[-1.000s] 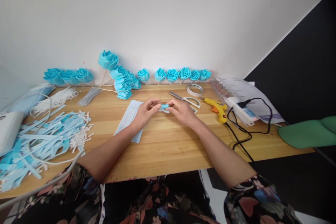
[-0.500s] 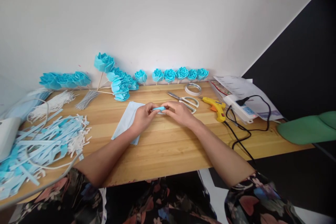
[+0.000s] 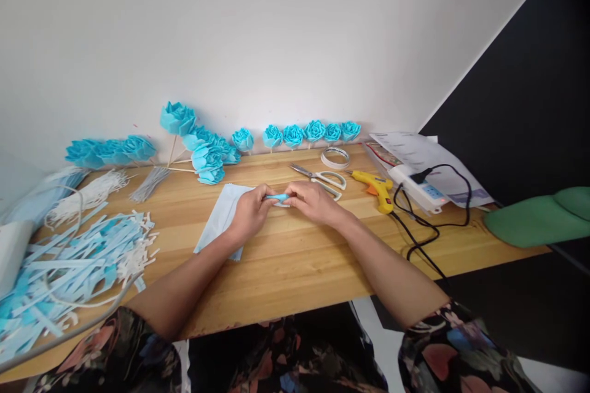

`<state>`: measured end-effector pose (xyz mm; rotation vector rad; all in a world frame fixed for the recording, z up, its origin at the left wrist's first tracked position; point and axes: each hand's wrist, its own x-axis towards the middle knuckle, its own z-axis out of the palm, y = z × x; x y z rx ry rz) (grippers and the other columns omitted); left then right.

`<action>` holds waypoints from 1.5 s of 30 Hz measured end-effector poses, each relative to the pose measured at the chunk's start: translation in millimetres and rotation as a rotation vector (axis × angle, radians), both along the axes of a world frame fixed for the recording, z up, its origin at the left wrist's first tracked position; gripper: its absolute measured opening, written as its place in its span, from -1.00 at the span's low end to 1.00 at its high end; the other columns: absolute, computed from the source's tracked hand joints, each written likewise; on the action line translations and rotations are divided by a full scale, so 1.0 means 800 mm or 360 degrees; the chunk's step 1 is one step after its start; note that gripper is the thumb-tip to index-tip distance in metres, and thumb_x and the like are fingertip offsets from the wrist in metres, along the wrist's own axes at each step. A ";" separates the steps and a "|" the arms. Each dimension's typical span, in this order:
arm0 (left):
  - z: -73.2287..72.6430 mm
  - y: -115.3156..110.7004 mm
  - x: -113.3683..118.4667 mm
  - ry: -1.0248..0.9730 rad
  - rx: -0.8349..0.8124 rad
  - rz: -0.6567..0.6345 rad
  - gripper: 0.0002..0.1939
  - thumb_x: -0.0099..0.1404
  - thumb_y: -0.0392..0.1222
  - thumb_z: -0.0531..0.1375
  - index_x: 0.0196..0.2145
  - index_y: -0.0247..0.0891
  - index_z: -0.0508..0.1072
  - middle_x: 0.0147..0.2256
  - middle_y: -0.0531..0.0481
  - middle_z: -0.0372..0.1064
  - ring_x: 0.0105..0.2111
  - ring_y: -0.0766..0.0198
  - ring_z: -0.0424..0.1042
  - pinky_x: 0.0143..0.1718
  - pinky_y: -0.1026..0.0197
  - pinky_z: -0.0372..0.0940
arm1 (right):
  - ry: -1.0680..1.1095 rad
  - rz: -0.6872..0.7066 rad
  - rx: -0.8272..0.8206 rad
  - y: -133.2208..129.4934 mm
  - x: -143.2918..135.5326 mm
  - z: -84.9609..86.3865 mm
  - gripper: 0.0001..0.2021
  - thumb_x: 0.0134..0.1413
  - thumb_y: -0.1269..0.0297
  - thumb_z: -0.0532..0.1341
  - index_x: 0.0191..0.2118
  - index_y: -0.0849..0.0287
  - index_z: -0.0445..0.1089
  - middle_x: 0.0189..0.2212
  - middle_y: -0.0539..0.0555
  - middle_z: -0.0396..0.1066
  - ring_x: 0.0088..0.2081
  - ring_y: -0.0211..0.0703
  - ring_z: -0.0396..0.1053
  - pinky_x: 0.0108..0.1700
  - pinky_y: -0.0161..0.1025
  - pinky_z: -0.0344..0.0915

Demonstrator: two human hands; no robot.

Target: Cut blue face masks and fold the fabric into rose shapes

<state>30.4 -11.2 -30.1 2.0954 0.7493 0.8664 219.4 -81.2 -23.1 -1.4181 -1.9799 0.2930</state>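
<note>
A small rolled or folded piece of blue fabric (image 3: 277,197) spans the gap between my two hands above the table. My left hand (image 3: 251,212) pinches its left end with closed fingers. On the other end, the fingers of my right hand (image 3: 311,201) are closed too. Fingertips cover most of the piece, so its full shape is hidden. Under and beside my left hand lies a flat light-blue sheet of fabric (image 3: 219,215). Scissors (image 3: 318,175) with pale handles rest just beyond my right hand.
Blue fabric flowers (image 3: 294,135) on sticks line the wall. Right of the scissors lie a yellow glue gun (image 3: 375,187), a tape roll (image 3: 335,158) and a power strip (image 3: 421,190) with black cables. Blue strip scraps (image 3: 87,258) and a bundle of grey wires (image 3: 150,183) are at left.
The fabric piece sits slightly lower and shows a longer, narrower stretch between my fingertips. My head view has shifted a little; the table items look unchanged.
</note>
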 end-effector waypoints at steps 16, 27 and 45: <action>-0.019 0.007 0.000 -0.0192 -0.0273 -0.0178 -0.69 0.32 0.04 0.15 -0.14 -0.23 0.42 -0.22 -0.07 0.50 -0.22 0.19 0.47 -0.18 0.21 0.29 | -0.0160 -0.0025 0.0274 0.007 0.008 -0.007 -0.86 0.24 0.31 0.17 -0.18 0.14 0.47 -0.28 0.10 0.54 -0.22 -0.14 0.44 -0.17 -0.23 0.30; -0.006 0.008 -0.001 -0.0308 -0.0483 -0.0046 -0.58 0.27 0.16 0.15 -0.13 -0.25 0.40 -0.29 -0.02 0.46 -0.29 0.23 0.44 -0.17 0.18 0.31 | -0.0216 -0.0058 0.0513 0.008 0.014 -0.008 -0.77 0.28 0.29 0.12 -0.08 0.11 0.49 -0.17 0.15 0.54 -0.13 -0.08 0.46 -0.07 -0.09 0.39; -0.011 0.009 0.006 -0.0724 -0.1128 -0.0169 -0.32 0.04 -0.06 0.39 0.08 -0.22 0.27 -0.35 0.05 0.42 -0.44 0.35 0.38 -0.31 0.24 0.25 | -0.0007 -0.0032 0.0229 0.006 0.003 -0.007 -0.36 0.17 0.39 0.10 0.36 0.05 0.01 0.15 0.16 0.36 0.21 0.01 0.27 0.23 0.10 0.22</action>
